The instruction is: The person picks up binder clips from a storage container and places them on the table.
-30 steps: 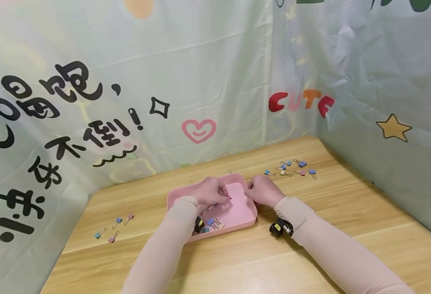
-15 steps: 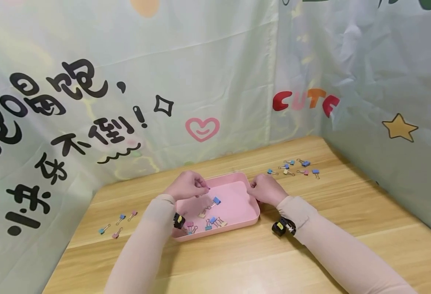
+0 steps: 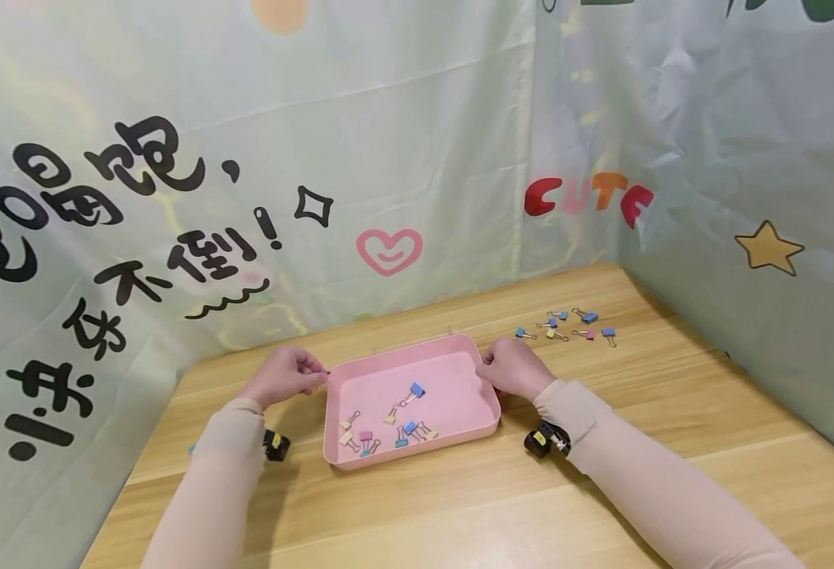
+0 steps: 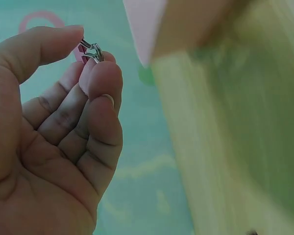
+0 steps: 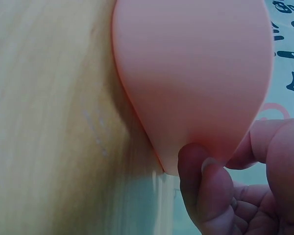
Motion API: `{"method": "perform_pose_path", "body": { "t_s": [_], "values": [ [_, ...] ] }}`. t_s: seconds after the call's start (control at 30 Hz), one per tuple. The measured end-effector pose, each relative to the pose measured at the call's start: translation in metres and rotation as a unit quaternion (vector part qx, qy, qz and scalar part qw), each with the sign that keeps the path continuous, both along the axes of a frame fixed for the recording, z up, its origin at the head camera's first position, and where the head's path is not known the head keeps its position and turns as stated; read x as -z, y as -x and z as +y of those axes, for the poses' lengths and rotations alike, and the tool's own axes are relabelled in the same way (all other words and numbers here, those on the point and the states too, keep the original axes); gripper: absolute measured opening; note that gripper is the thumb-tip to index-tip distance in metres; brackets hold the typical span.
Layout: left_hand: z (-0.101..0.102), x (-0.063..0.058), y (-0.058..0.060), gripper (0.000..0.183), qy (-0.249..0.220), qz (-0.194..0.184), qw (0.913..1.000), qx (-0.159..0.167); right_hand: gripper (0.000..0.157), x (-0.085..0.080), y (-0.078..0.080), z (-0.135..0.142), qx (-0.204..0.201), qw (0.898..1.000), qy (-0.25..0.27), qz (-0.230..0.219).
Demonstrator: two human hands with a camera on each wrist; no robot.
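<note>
My left hand (image 3: 284,374) is just outside the left wall of the pink tray (image 3: 452,393). Between its thumb and fingertip it pinches a small pink binder clip (image 4: 81,52) with silver wire handles, best seen in the left wrist view. At the tray's other end my right hand (image 3: 518,368) grips the right wall, thumb and fingers on either side of it. Inside the tray lie several binder clips, among them a blue clip (image 3: 417,390), a pink clip (image 3: 366,435) and a cream clip (image 3: 348,436), mostly toward the front and left.
On the wooden table (image 3: 417,506), a loose group of binder clips, including a blue clip (image 3: 608,333) and a pink clip (image 3: 587,335), lies at the back right. A teal clip (image 3: 192,449) peeks out beside my left sleeve. A printed curtain (image 3: 445,158) hangs behind.
My left hand has travelled left from over the tray to beyond its left wall, still pinching the clip, uncovering the clips inside. My right hand keeps its hold on the tray.
</note>
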State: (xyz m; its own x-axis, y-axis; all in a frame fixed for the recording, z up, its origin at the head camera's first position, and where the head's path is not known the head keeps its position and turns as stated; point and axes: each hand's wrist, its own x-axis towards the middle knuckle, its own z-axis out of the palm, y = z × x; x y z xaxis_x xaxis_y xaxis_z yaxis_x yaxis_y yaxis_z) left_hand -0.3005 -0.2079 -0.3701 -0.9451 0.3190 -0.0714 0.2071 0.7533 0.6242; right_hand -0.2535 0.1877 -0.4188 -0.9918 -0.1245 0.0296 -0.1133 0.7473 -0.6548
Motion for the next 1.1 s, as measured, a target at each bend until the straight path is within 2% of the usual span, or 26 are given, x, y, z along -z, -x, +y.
{"method": "perform_pose_path", "body": {
  "t_s": [0.2, 0.33, 0.5, 0.7, 0.93, 1.1],
  "values": [
    [-0.035, 0.008, -0.011, 0.015, 0.016, -0.008, 0.9996, -0.022, 0.033, -0.001, -0.001, -0.002, 0.003, 1.0, 0.005, 0.003],
    [-0.053, 0.019, -0.018, 0.014, 0.018, -0.023, 0.9989, -0.036, 0.034, -0.001, -0.001, -0.003, 0.004, 1.0, 0.005, 0.0],
    [-0.07, 0.033, -0.028, 0.013, 0.037, -0.023, 0.9977, -0.051, 0.033, 0.0, -0.002, -0.003, 0.008, 1.0, 0.004, 0.0],
    [-0.086, 0.042, -0.04, 0.012, 0.054, -0.019, 0.9969, -0.054, 0.034, -0.001, -0.002, -0.002, 0.007, 1.0, 0.008, 0.0],
    [-0.11, 0.05, -0.042, 0.015, 0.071, -0.021, 0.9964, -0.042, 0.035, 0.0, -0.002, -0.001, 0.006, 1.0, 0.008, -0.003],
    [-0.117, 0.053, -0.042, 0.014, 0.091, -0.005, 0.9947, -0.049, 0.036, 0.0, -0.002, -0.001, 0.007, 1.0, 0.005, -0.001]
  ]
}}
